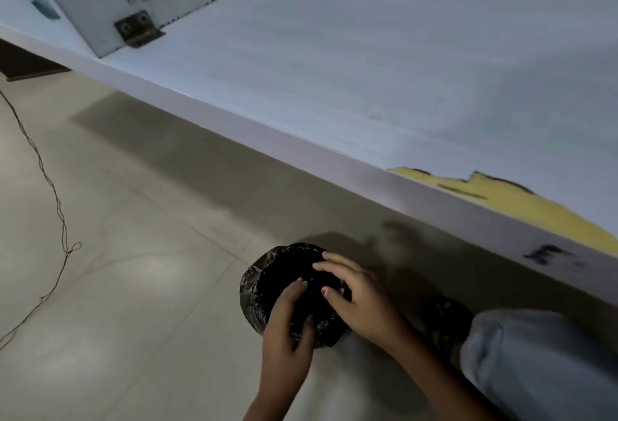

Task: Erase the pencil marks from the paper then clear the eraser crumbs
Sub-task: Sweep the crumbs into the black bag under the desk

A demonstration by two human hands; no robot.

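Bin (pixel 254 290): small, lined with black plastic, on the floor (pixel 133 303) just beside the table (pixel 368 69).
Left hand (pixel 287 315): curled over the bin's near rim, seemingly gripping it between fingers and thumb.
Right hand (pixel 359 293): fingers spread loosely over the bin's mouth, holding nothing.
Cord (pixel 57 200): thin, trailing across the floor at left.

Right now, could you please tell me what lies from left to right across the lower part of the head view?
A thin cord, left hand, right hand, light trouser leg; the black-lined bin overlaps both hands, so I omit it.
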